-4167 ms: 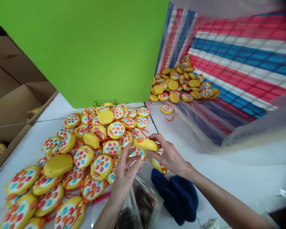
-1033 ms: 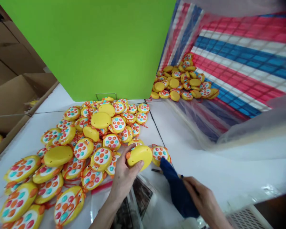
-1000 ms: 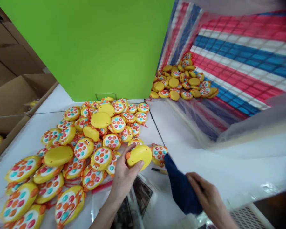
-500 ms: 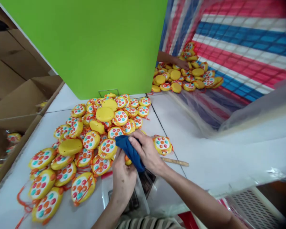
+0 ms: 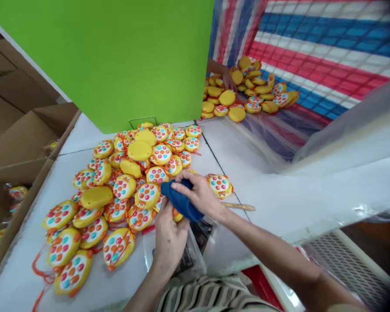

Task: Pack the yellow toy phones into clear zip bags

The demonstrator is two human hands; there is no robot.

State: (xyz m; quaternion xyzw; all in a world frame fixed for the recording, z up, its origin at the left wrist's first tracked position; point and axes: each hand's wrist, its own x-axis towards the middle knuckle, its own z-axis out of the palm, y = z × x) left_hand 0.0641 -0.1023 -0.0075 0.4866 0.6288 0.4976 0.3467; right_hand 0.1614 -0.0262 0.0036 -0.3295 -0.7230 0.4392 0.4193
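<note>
My left hand (image 5: pixel 171 232) is closed around a yellow toy (image 5: pixel 177 215), of which only a small yellow and orange part shows. Over that toy lies a dark blue cloth (image 5: pixel 182 200), gripped by my right hand (image 5: pixel 199 195) with its fingers bent onto the fabric. Left of my hands spreads a pile of yellow turtle-like toys (image 5: pixel 147 195) with white, dotted tops and red strings; some lie with plain yellow undersides up. A single toy (image 5: pixel 220 185) sits just beyond my right hand. Beside my right wrist rests a thin wooden stick (image 5: pixel 238 206).
A green panel (image 5: pixel 117 56) stands upright behind the pile. Cardboard boxes (image 5: pixel 22 143) line the left edge. At the back right, a co-worker's hand (image 5: pixel 228 80) reaches into another toy heap (image 5: pixel 247 97) on striped sheeting. A clear plastic box (image 5: pixel 195 253) is under my hands.
The view has shifted slightly. My right hand has moved the cloth over the toy, still held by my left. The co-worker's hand has moved left over the far heap.
</note>
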